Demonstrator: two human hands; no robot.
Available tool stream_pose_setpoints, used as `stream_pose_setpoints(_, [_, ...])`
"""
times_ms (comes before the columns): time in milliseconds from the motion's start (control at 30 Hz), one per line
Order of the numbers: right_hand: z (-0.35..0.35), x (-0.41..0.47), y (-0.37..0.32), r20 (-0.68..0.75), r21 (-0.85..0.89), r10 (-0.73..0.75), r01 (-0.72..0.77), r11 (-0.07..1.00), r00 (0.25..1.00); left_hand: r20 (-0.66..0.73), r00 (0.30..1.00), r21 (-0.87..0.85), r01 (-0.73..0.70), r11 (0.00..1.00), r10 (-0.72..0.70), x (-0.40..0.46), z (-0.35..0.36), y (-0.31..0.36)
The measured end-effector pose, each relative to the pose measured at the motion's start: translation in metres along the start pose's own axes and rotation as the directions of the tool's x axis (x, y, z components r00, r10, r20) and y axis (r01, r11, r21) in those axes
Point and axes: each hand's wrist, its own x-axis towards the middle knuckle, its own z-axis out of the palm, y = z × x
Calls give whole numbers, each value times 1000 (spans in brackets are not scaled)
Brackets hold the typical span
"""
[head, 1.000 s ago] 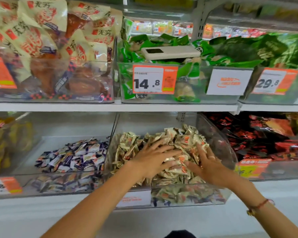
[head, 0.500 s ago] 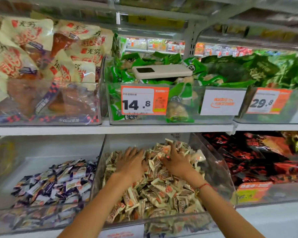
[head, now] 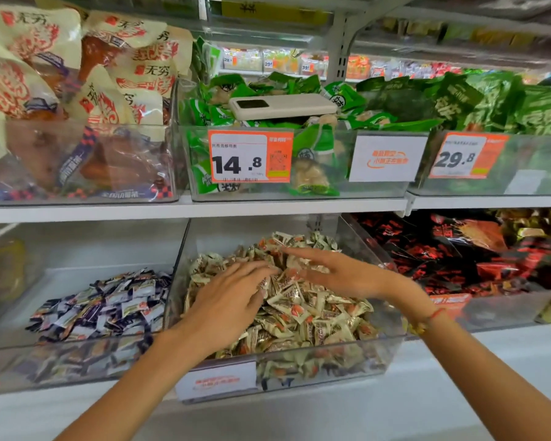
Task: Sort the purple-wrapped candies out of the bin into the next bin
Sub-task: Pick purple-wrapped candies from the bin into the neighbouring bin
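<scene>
A clear middle bin (head: 392, 342) on the lower shelf is heaped with beige-wrapped candies (head: 312, 316). My left hand (head: 229, 300) lies flat on the pile with fingers spread. My right hand (head: 337, 272) hovers over the back of the heap, fingers straight and pointing left, holding nothing. No purple wrapper shows among the beige ones. The neighbouring clear bin (head: 19, 313) to the left holds a pile of purple-wrapped candies (head: 105, 303).
A red-and-black snack bin (head: 477, 259) sits to the right. The shelf above carries bins of beige meat packs (head: 77, 100) and green packs (head: 395, 100), with a white phone (head: 280, 105) lying on top. Price tags (head: 250, 157) hang on the bin fronts.
The view has shifted closer and lower. My left hand slid toward the front of the pile, and my right hand lifted off the candies and now points left.
</scene>
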Motion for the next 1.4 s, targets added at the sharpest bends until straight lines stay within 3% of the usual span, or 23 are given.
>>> stream_pose_setpoints(67, [1, -30, 11, -55, -29, 19, -21, 999, 998, 38, 997, -68, -68, 995, 71, -4, -1, 2])
stream_pose_setpoints(133, [15, -57, 31, -272, -163, -22, -23, 986, 962, 101, 986, -134, -118, 984, 132, -2, 0, 6])
stream_pose_setpoints(200, [32, -76, 56, -547, -414, -153, -107, 904, 823, 141, 975, -173, -144, 974, 169, 8, 8, 13])
stream_pose_setpoints(267, [44, -90, 76, -679, -491, -194, -242, 837, 708, 163, 965, -191, -176, 966, 208, 22, 21, 23])
stream_pose_setpoints(333, [51, -98, 86, -722, -397, -102, -289, 871, 685, 205, 945, -133, -232, 964, 255, 38, 37, 33])
stream_pose_setpoints(433, [56, -96, 89, -817, -118, 121, -370, 921, 563, 286, 929, 74, -265, 961, 234, 63, 59, 43])
stream_pose_setpoints(567, [66, -84, 92, -870, -76, 146, -421, 904, 471, 328, 935, 220, -213, 952, 133, 77, 79, 45])
stream_pose_setpoints(800, [76, -99, 89, -868, -96, 119, -398, 912, 482, 389, 908, 121, -215, 969, 152, 59, 51, 47])
stream_pose_setpoints(967, [71, -97, 89, -860, -97, 127, -404, 910, 494, 245, 938, 200, -297, 934, 246, 98, 69, 65])
stream_pose_setpoints(1067, [71, -100, 88, -844, -94, 147, -412, 906, 517, 326, 940, 286, -202, 937, 103, 119, 96, 75])
stream_pose_setpoints(1233, [70, -102, 90, -812, -69, 208, -443, 894, 546, 182, 983, 368, -60, 928, -9, 121, 108, 66])
stream_pose_setpoints(1400, [69, -103, 87, -794, -30, 257, -459, 888, 550, 146, 985, 293, 41, 955, -87, 112, 71, 22])
